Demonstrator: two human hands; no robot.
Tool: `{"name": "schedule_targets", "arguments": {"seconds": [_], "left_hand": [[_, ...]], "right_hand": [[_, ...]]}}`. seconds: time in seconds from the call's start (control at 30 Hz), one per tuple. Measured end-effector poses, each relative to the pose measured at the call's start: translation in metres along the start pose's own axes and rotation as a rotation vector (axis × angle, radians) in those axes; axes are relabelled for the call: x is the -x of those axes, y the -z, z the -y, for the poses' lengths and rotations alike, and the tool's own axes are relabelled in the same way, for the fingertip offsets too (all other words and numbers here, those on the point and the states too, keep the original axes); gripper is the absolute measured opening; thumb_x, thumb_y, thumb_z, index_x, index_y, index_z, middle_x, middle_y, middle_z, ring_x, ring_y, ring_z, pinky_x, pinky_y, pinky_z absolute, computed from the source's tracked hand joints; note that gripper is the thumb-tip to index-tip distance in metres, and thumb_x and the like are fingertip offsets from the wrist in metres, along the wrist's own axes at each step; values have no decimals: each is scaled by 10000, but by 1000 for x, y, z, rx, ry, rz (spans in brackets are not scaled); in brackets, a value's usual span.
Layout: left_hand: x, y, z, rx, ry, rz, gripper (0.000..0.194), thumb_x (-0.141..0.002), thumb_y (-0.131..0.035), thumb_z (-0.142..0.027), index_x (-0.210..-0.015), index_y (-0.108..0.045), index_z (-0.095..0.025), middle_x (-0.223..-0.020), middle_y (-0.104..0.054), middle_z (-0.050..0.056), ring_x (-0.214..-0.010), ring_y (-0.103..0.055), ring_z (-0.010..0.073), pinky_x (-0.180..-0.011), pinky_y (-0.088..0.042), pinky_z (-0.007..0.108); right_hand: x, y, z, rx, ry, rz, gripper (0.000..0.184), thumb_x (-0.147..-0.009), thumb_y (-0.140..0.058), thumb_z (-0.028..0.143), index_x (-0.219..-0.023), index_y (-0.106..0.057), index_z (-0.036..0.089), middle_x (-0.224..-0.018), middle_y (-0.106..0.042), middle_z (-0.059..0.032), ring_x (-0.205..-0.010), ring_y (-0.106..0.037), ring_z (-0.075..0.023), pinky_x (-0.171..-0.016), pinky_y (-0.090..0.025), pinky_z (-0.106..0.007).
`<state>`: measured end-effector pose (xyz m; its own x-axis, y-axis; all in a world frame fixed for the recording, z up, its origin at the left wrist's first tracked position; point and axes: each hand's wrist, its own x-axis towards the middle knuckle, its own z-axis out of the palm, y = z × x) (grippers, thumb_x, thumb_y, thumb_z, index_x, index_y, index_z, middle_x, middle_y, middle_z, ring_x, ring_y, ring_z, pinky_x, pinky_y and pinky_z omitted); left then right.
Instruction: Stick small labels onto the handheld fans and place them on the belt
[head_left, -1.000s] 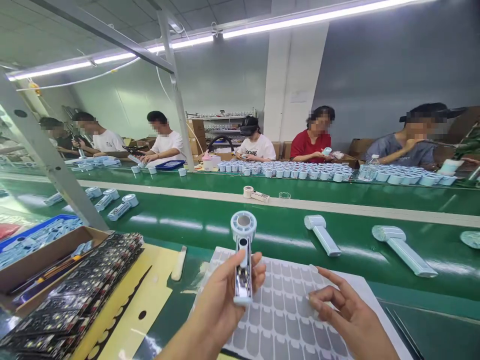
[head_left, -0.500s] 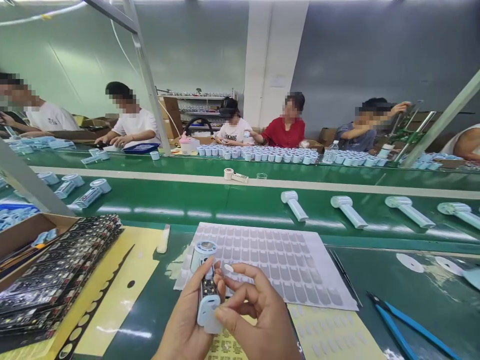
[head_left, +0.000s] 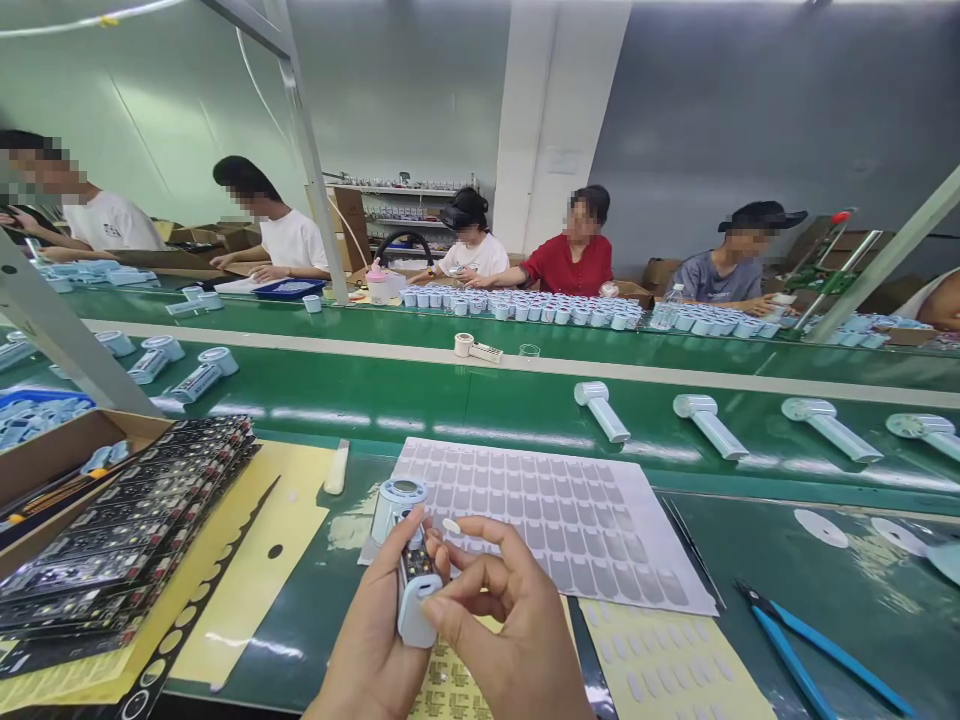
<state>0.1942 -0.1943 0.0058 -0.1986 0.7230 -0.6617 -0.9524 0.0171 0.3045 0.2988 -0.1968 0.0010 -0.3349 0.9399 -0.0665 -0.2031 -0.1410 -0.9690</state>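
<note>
Pale film (head_left: 415, 624) now flatter against handle (head_left: 418, 566) end, seemingly lined up. Left hand (head_left: 366, 630) grips handle; right hand's (head_left: 521, 635) fingers pinch film (white oval (head_left: 451, 525) at index fingertip).

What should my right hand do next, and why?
Probably press the right hand's thumb gently along the pale piece: it lies at the device's near end, the thumb is at its edge, and the left hand steadies the device.
</note>
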Motion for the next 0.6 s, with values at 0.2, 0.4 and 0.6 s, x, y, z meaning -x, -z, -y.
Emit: {"name": "schedule_targets", "arguments": {"seconds": [0.2,0.4,0.6], "left_hand": [[3,-4,2,12,-3,5,121,-922,-546,-138,-803,-568,-141,-609,-559,16,-489,-574,104,-473,-530,211],[12,-8,5,27,49,-42,201,-928,-536,-166,-728,-533,-183,-561,-539,-1,-437,-564,93,-412,-510,169],[21,-9,1,40,156,-94,141,-947,-470,-158,-863,-577,-122,-673,-564,24,-419,-536,47,-400,-497,111]], "right_hand": [[1,-1,3,52,-11,-16,447,-629,-760,241,-1057,-635,222,-660,-722,24,-1086,-689,-279,-899,-564,-361],[10,-2,-14,350,309,-81,455,-757,-730,260,-1197,-612,282,-760,-756,29,-1002,-723,-253,-924,-554,-363],[3,13,-19,430,304,-200,985,-587,-901,485,-1427,-421,303,-1202,-601,-68,-886,-693,-245,-634,-592,-316]]}}
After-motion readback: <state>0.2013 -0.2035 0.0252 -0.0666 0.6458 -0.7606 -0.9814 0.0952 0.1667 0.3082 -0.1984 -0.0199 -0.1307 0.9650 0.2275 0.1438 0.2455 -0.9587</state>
